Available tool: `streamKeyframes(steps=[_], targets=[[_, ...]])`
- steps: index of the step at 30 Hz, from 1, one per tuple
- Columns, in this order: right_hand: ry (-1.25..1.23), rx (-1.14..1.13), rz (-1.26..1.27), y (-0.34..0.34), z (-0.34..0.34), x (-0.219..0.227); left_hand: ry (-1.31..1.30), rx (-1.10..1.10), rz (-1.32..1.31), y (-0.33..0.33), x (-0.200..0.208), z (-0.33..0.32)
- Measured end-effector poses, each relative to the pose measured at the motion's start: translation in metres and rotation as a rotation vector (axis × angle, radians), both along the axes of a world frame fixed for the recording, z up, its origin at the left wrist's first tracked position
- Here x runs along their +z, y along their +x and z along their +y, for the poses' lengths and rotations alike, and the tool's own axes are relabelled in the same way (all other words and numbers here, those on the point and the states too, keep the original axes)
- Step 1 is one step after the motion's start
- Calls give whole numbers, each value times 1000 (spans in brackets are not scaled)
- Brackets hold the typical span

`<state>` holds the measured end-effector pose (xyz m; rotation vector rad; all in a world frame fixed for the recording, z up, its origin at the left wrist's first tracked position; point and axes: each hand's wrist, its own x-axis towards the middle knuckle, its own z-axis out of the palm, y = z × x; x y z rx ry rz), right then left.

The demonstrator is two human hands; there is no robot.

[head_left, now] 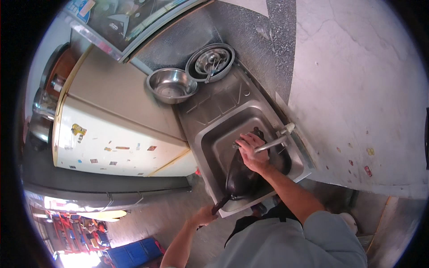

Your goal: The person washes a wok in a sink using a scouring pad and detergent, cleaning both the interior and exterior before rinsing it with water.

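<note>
A dark wok (242, 175) lies tilted in the steel sink (214, 154), its long black handle jutting over the near left rim. My left hand (204, 216) is closed around that handle. Over the wok's far part, my right hand (253, 152) is closed on a small silvery wire scrubber (236, 145), which shows at its fingertips. Partly in front of the right hand stretches the metal tap (273, 144). Whether water runs from it I cannot tell.
Beyond the ridged drainboard (212, 105) stand a steel basin (172, 85) and nested bowls with cutlery (212, 62). A white refrigerator (116, 129) is at the left, a pale wall (353, 89) at the right. On the floor lies a blue box-like object (135, 253).
</note>
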<state>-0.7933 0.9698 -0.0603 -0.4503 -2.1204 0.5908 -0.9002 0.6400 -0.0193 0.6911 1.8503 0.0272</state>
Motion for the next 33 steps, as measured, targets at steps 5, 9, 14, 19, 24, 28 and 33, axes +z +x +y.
streamKeyframes(steps=[5,9,14,19,24,28,33], targets=[[-240,14,-78,-22,41,-44,-10,-10,-26,-14,-17,-16],[-682,-79,-135,-15,75,-128,-15,-110,-19,-25,-21,-10],[-884,-198,-338,-17,67,-135,2,-3,-58,-41,-39,-31],[-589,-39,-42,-30,28,-81,-14,-64,-83,-49,-47,-47],[-848,-188,4,-20,26,-151,-45,251,-369,-51,-50,-38],[-699,-378,-149,-27,-42,-143,-20,279,-361,-39,-45,-34],[-400,-165,-124,-24,-72,-36,53,451,-467,-21,-43,-10]])
